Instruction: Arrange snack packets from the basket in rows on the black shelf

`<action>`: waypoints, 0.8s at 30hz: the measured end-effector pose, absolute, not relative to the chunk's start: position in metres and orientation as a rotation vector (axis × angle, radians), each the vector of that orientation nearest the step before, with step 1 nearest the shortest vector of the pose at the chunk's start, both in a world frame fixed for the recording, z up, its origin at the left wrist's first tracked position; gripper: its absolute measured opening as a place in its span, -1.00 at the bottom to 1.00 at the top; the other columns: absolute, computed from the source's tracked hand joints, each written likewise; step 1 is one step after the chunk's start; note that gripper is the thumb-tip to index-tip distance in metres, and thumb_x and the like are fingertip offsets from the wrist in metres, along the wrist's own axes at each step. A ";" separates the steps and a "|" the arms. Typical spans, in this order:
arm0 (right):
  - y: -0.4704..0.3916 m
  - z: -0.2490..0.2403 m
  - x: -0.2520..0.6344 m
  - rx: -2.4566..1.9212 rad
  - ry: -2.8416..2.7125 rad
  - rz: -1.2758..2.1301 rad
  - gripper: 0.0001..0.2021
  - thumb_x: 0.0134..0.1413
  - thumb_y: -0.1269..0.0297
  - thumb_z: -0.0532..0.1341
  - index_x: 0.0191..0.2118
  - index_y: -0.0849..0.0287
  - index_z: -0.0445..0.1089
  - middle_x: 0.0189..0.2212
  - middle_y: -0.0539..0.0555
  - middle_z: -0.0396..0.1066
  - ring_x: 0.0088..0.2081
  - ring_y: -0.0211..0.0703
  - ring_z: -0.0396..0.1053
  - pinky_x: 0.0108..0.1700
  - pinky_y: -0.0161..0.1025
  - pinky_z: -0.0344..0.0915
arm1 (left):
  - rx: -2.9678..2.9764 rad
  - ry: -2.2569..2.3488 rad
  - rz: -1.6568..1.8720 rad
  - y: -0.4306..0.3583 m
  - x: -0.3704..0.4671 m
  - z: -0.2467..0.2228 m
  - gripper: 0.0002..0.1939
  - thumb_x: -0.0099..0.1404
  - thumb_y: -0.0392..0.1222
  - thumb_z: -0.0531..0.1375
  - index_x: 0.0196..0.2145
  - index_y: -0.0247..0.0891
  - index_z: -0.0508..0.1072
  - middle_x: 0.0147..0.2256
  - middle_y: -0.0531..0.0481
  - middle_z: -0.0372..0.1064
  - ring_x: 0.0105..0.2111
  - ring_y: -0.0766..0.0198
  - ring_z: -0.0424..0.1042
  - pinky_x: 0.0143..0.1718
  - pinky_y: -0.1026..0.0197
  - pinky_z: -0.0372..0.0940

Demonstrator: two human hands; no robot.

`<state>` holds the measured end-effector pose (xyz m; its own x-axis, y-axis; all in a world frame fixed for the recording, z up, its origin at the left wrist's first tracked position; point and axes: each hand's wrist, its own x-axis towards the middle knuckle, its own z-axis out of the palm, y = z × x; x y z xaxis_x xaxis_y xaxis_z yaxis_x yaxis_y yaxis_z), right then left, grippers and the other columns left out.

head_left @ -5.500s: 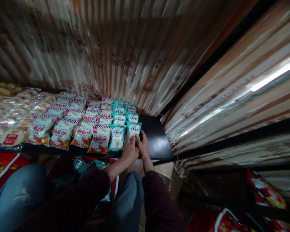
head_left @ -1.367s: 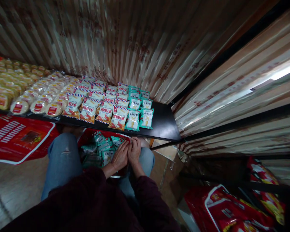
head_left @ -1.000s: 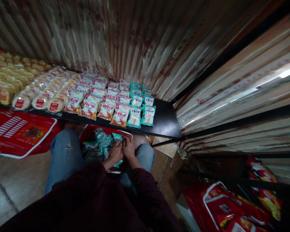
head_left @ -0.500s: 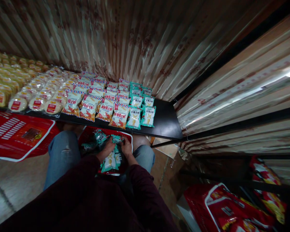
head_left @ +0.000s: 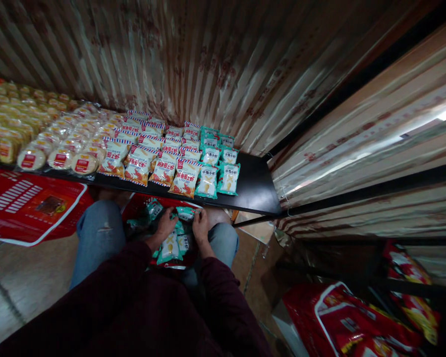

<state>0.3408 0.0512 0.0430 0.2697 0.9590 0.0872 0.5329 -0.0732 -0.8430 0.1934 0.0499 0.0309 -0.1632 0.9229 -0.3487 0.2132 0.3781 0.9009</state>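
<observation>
Between my knees stands a red basket [head_left: 134, 202] with several teal and white snack bags [head_left: 170, 246] in it. Over its contents, one teal snack bag [head_left: 186, 213] stretches across from hand to hand. My left hand [head_left: 165, 226] has closed fingers at the bag's left end. At the other end, my right hand [head_left: 200, 226] pinches it near the basket's right rim. My fingertips are partly hidden from above.
A black shelf [head_left: 258, 186] carries rows of orange-and-white snack bags [head_left: 138, 163], teal bags [head_left: 228, 177] and round wrapped cakes [head_left: 84, 162]. Another red basket [head_left: 59, 208] lies left. A red bag [head_left: 342, 317] sits lower right. Patterned curtain [head_left: 223, 64] hangs behind.
Both hands have risen slightly toward the shelf, and the right has shifted a little rightward. The teal snack bag between them now shows more clearly, lifted above the others.
</observation>
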 end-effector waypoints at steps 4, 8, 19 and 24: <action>0.049 0.053 0.346 -1.674 -1.327 0.611 -0.72 0.15 0.11 -0.03 -0.25 0.16 0.30 -0.33 0.08 0.41 -0.26 -0.13 0.36 -0.14 -0.22 0.25 | 1.078 1.558 0.886 0.049 0.188 0.041 -0.47 0.00 -0.29 0.29 -0.02 -0.27 0.37 0.05 -0.16 0.35 0.10 0.09 0.27 0.15 0.04 0.11; 0.047 0.057 0.350 -1.589 -1.259 0.660 -0.73 0.11 0.09 0.02 -0.27 0.16 0.31 -0.33 0.05 0.41 -0.26 -0.14 0.35 -0.12 -0.23 0.25 | 1.084 1.431 0.857 0.045 0.183 0.048 -0.55 0.00 -0.23 0.30 -0.10 -0.28 0.43 -0.01 -0.15 0.40 0.04 0.07 0.33 0.11 0.03 0.16; 0.035 0.065 0.340 -1.519 -1.116 0.908 -0.69 0.05 0.04 0.09 -0.26 0.17 0.37 -0.38 0.01 0.41 -0.33 -0.20 0.33 -0.21 -0.26 0.29 | 0.776 1.141 0.846 0.014 0.180 0.079 -0.34 -0.07 0.16 0.34 -0.09 -0.29 0.39 -0.20 -0.12 0.49 -0.27 0.13 0.49 -0.24 0.13 0.37; 0.020 0.080 0.330 -1.351 -0.925 1.322 -0.57 -0.02 -0.02 0.20 -0.09 0.15 0.34 -0.41 0.00 0.42 -0.40 -0.22 0.36 -0.33 -0.29 0.32 | 0.765 1.158 0.923 0.007 0.179 0.087 -0.37 -0.03 0.21 0.30 -0.13 -0.31 0.43 -0.27 -0.07 0.49 -0.31 0.17 0.47 -0.30 0.19 0.35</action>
<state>0.3304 0.0203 0.0798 0.1131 0.9667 -0.2298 -0.1152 -0.2169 -0.9694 0.1789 0.0070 0.0867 0.1351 0.9007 -0.4130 -0.2016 0.4331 0.8785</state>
